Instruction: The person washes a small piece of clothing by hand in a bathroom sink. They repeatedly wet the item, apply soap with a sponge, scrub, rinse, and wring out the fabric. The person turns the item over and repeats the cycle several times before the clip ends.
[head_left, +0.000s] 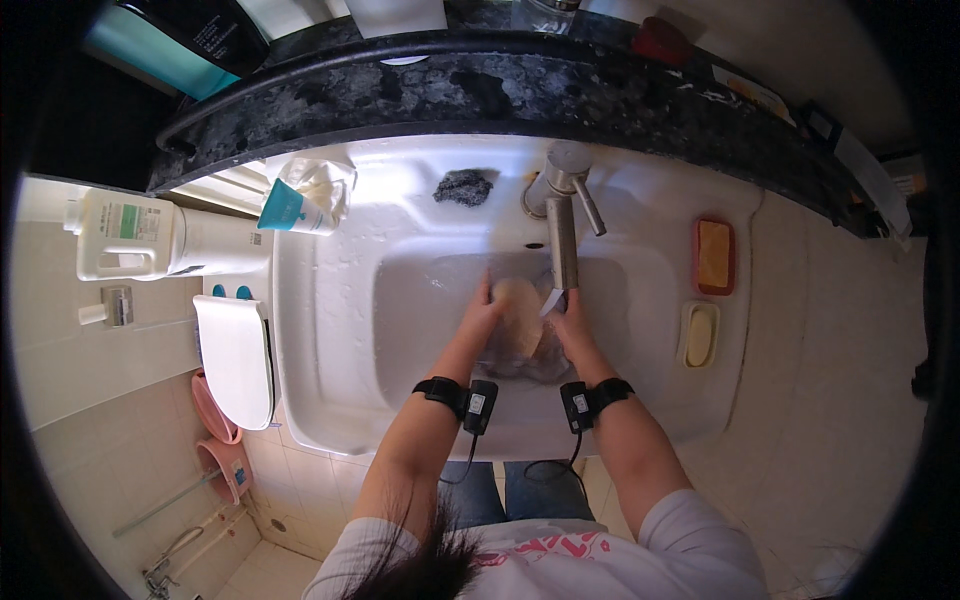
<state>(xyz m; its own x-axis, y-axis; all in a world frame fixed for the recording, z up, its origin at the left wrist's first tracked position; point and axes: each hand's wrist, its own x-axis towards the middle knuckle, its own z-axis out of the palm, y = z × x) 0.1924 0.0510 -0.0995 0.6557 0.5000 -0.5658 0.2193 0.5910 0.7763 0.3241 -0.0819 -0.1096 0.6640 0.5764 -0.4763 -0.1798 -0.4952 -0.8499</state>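
Note:
Both hands are down in the basin of a white ceramic sink (420, 322), below the metal faucet (562, 240). My left hand (484, 311) grips the left side of a transparent plastic bag or sheet (536, 367), which has a beige item (516, 315) in or under it. The beige item's kind is unclear. My right hand (570, 319) is at the plastic's right side, near a small white tab (553, 301) under the spout; its fingers are partly hidden by the spout and the plastic. Each wrist wears a black strap with a small cabled box.
A dark scouring pad (463, 187) lies behind the basin. On the right rim sit an orange soap in a red dish (714, 256) and a pale soap bar (700, 337). A teal-and-white tube (295, 208) rests at left, near a white jug (124, 234). A dark stone shelf (480, 90) spans the back.

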